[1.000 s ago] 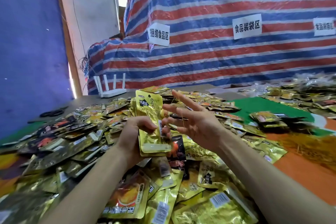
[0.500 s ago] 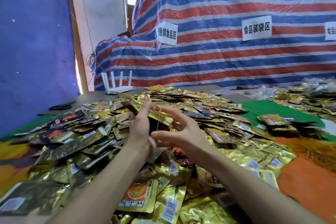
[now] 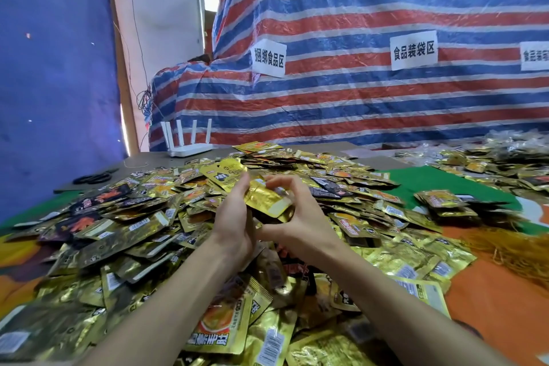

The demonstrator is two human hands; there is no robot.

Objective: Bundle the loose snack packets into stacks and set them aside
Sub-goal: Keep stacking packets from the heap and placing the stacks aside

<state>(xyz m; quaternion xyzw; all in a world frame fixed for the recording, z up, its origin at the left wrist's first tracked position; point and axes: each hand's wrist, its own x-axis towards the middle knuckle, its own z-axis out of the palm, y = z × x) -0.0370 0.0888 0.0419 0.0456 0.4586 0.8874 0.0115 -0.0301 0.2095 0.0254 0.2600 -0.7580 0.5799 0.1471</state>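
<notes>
Both hands meet just above the middle of the heap of loose packets (image 3: 142,235): my left hand (image 3: 234,226) grips a stack of gold packets (image 3: 267,202) from its left side, fingers upright against it, while my right hand (image 3: 303,217) curls over its right end with the thumb below. Tilted, the stack points its yellow upper end away from me, over the heap's far part. Past the heap's far left edge sit a white router (image 3: 187,142) and black scissors (image 3: 95,178), and off its right edge lie bundled stacks (image 3: 445,202).
</notes>
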